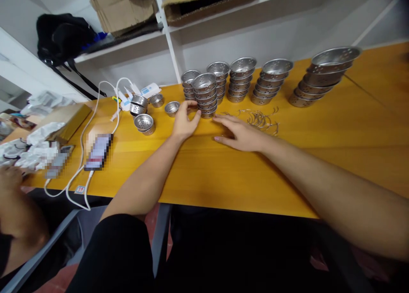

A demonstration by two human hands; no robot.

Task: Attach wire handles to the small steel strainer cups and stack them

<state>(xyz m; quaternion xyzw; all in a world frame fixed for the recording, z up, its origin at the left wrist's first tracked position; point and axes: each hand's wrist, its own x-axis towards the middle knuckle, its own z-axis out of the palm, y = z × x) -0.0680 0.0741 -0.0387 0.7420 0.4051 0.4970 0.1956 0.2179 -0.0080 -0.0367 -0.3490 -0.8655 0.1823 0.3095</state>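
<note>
Perforated metal cups stand in a nested stack (205, 94) in front of me on the wooden table. My left hand (185, 121) is at the stack's lower left side, thumb and forefinger apart, the fingertips touching or almost touching it. Some of its fingers are hidden. To the right of the stack's base, my right hand (238, 133) is open, palm turned inward, with nothing in it. Just beyond that hand lies a loose pile of thin curved metal pieces (262, 120). A single small metal cup (172, 108) sits left of my left hand.
More cup stacks (243, 77) line the back, with a larger, leaning stack (321, 79) at right. Several cups (144, 123) stand at left, near a phone (99, 151) and white cables (82, 139). Another person's arm (19, 212) is at far left. A shelf (172, 50) rises behind.
</note>
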